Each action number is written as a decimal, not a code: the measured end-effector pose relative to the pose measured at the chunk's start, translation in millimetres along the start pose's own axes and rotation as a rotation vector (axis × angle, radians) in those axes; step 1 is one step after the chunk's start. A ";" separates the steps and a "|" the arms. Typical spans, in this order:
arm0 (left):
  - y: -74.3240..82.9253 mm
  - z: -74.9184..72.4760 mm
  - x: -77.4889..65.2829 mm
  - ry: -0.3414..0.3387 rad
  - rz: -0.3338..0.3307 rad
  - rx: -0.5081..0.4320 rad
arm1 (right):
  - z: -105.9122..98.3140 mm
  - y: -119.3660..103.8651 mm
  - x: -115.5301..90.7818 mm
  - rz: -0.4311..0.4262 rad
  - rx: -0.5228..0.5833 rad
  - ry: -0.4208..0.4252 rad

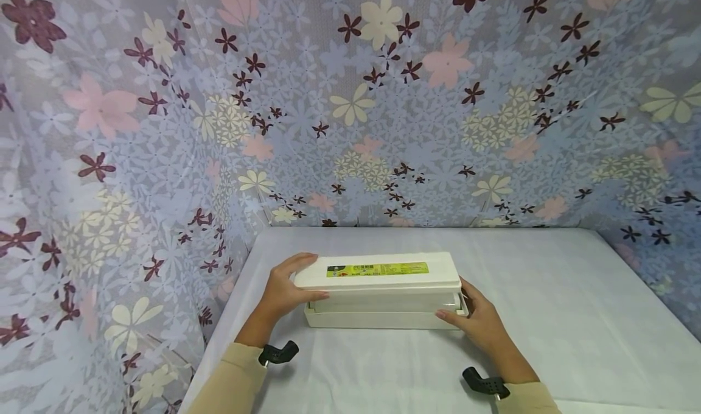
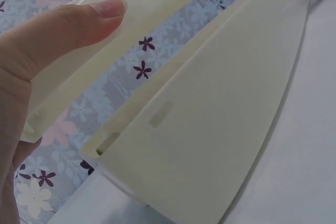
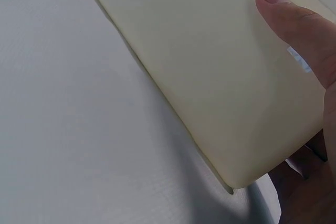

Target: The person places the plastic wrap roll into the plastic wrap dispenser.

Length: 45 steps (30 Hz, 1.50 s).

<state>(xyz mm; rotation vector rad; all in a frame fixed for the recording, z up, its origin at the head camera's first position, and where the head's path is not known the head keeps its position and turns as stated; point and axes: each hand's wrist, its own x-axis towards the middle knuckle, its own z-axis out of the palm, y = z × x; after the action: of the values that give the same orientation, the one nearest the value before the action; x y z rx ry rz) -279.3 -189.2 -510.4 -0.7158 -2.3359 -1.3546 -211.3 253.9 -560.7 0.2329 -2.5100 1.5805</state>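
A long white cling film box (image 1: pixel 364 321) with a yellow-green label (image 1: pixel 378 270) on its lid (image 1: pixel 438 271) sits on the table. My left hand (image 1: pixel 279 289) grips the lid's left end, its thumb (image 2: pixel 79 24) along the front edge. That end is lifted, and in the left wrist view a gap shows between lid (image 2: pixel 152 3) and base (image 2: pixel 210 93). At the other end my right hand (image 1: pixel 479 319) holds the base, the thumb (image 3: pixel 294 17) on its front wall (image 3: pixel 210 77). A pale, glossy surface shows in the opening; what it is stays unclear.
A white cloth (image 1: pixel 558 316) covers the table. Behind it and to the sides hangs a floral curtain (image 1: pixel 350 128). Black wrist mounts (image 1: pixel 279 353) are strapped over both beige sleeves (image 1: pixel 230 380).
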 end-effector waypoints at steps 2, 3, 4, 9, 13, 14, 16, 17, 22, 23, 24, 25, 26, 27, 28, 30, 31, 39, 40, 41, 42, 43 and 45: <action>0.2 0.9 -0.7 0.002 0.002 -0.003 | 0.3 0.3 0.5 -0.002 0.002 0.001; 0.3 1.1 -0.9 0.003 0.005 -0.005 | 0.4 0.6 0.8 -0.002 0.003 0.001; 0.1 1.3 -1.1 0.004 0.010 -0.009 | 0.6 0.7 1.1 -0.003 0.004 0.001; 0.8 1.8 -2.5 0.007 0.021 -0.019 | 1.5 1.4 1.7 -0.004 0.006 0.004; 2.1 1.6 -3.4 0.009 0.020 -0.003 | 2.1 2.5 1.8 -0.011 0.013 0.006; 2.3 1.6 -3.6 0.009 0.020 0.000 | 2.2 2.6 1.8 -0.012 0.015 0.006; 2.4 1.6 -3.8 0.008 0.023 0.004 | 2.2 3.0 2.1 -0.017 0.018 0.007; 2.6 1.8 -4.1 0.007 0.021 0.005 | 2.2 3.0 2.2 -0.019 0.018 0.008; 2.6 2.4 -5.9 0.004 0.017 -0.006 | 1.5 2.7 2.4 -0.021 0.027 0.008; 2.5 2.6 -6.6 0.005 0.017 -0.007 | 1.3 2.8 2.3 -0.023 0.031 0.007; 2.1 2.8 -7.1 0.005 0.017 -0.008 | 1.1 2.9 2.1 -0.027 0.035 0.005; 1.9 3.1 -7.8 0.004 0.015 -0.009 | 0.9 3.2 1.9 -0.034 0.039 0.004; 1.6 3.4 -8.3 0.004 0.012 -0.009 | 1.0 3.5 1.4 -0.044 0.045 0.004; 1.2 3.7 -8.7 0.003 0.010 -0.010 | 1.0 4.0 0.9 -0.056 0.049 0.005; 1.3 3.9 -9.2 0.003 0.010 -0.010 | 1.0 4.2 0.4 -0.070 0.052 0.007; 1.9 4.3 -9.8 0.000 0.004 -0.008 | 1.3 4.3 -0.3 -0.090 0.059 0.011; 2.3 4.5 -10.0 -0.002 0.010 -0.004 | 1.4 4.1 -0.7 -0.095 0.056 0.016; 5.4 6.1 -9.9 -0.004 0.068 -0.009 | -2.7 -4.5 1.0 -0.105 0.026 0.084; 5.6 6.1 -9.9 -0.001 0.077 -0.012 | -3.5 -7.0 2.6 -0.115 0.038 0.091; 5.9 6.2 -9.9 0.001 0.086 -0.016 | -4.5 -10.0 4.3 -0.124 0.050 0.096; 5.8 6.2 -9.9 0.006 0.100 -0.018 | -5.5 -13.2 6.0 -0.137 0.063 0.099; 6.2 6.1 -9.7 0.009 0.110 -0.025 | -6.7 -16.6 7.9 -0.154 0.075 0.097; 7.2 5.9 -8.8 0.012 0.129 -0.030 | -8.9 -23.0 11.7 -0.189 0.098 0.087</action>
<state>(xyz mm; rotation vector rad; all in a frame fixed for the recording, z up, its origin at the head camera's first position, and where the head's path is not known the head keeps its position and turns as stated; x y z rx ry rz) -268.2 -183.3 -512.8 -0.8489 -2.2231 -1.3370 -217.1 251.6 -534.2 0.3928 -2.2739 1.6024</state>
